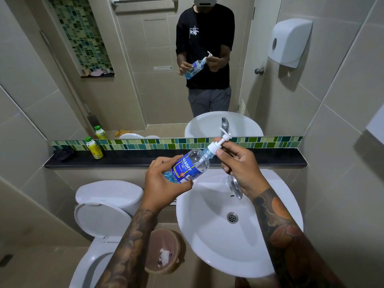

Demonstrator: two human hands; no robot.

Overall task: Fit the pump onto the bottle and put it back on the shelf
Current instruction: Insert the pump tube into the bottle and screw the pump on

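My left hand wraps the base of the bottle, tilted over the sink. My right hand pinches the pump collar at the neck, dip tube already inside. I should keep the collar square to the threads and twist until snug, gripping the bottle firmly. Beyond waits the dark shelf.

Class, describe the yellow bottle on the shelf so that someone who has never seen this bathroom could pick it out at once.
Find the long dark shelf that runs under the mirror, behind the sink. Near its left end, beside a dark crumpled cloth, stands a small yellow bottle. Its green cap and yellow body set it apart from the clear, blue-labelled bottle held in the hands.
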